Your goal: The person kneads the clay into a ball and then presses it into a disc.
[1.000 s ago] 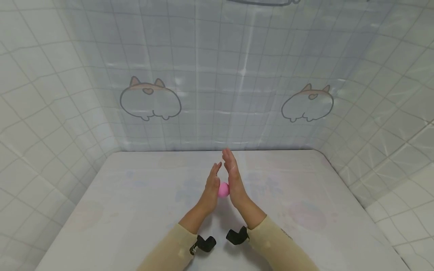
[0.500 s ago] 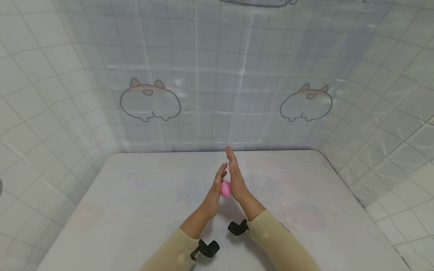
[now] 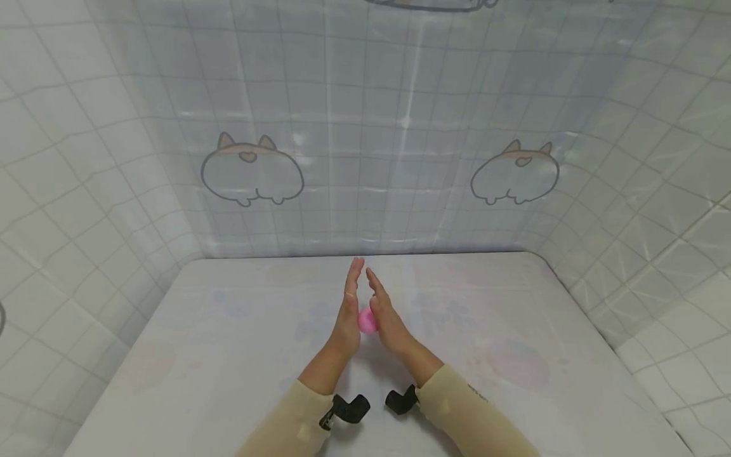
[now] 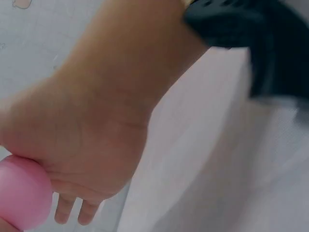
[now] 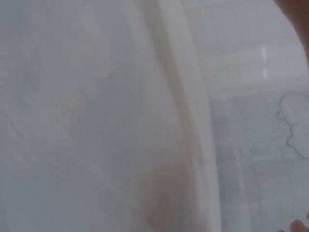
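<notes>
A smooth pink ball (image 3: 368, 320) sits between two facing palms, above the white table. My left hand (image 3: 346, 320) touches its left side, with straight fingers pointing away from me. On the other side my right hand (image 3: 391, 322) lies against the ball, its fingers straight too and a little less far forward than the left ones. In the left wrist view the pink ball (image 4: 24, 193) meets the left palm (image 4: 87, 140) near the base of the thumb. Only fingertips (image 5: 297, 226) and a bit of skin show at the right wrist view's edge; the ball is out of that view.
The white table (image 3: 228, 355) has faint pastel prints. A tile-patterned curtain (image 3: 365, 158) with cartoon animal drawings hangs behind it and along both sides. Black wrist mounts (image 3: 351, 409) stick out from both beige sleeves (image 3: 468, 412).
My left hand has slid forward and my right hand back, after the right was further forward half a second ago. The pink ball has shifted slightly left between the palms.
</notes>
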`<state>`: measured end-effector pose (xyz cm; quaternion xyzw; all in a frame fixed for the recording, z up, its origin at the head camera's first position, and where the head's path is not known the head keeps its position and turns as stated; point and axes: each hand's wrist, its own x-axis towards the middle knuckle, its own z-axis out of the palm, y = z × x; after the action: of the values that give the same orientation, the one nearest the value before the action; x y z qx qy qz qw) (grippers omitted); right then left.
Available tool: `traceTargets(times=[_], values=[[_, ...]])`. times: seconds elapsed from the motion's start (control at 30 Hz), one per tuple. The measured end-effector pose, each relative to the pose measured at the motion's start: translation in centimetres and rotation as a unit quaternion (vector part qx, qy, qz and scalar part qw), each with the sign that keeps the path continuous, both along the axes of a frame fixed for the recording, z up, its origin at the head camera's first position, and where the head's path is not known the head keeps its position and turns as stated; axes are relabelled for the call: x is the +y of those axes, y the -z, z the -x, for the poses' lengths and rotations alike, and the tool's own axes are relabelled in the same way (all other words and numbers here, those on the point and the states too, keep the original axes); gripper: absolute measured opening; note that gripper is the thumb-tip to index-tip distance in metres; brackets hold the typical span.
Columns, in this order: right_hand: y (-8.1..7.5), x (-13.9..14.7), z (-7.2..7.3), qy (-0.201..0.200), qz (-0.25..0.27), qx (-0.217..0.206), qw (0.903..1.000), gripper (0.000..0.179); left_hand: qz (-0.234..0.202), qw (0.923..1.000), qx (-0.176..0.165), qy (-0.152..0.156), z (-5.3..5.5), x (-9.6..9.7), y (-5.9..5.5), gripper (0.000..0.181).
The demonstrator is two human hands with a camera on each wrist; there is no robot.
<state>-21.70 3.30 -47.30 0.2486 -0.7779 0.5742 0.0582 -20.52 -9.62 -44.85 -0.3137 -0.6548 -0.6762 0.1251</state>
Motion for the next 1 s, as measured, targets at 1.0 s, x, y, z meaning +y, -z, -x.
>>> traceTargets(times=[1.0], values=[[-2.7, 1.1, 1.2, 0.07, 0.167, 0.047, 0.9823, 0.073, 0.14, 0.9846, -0.071, 0.077, -1.1, 0.7, 2.3, 0.085]])
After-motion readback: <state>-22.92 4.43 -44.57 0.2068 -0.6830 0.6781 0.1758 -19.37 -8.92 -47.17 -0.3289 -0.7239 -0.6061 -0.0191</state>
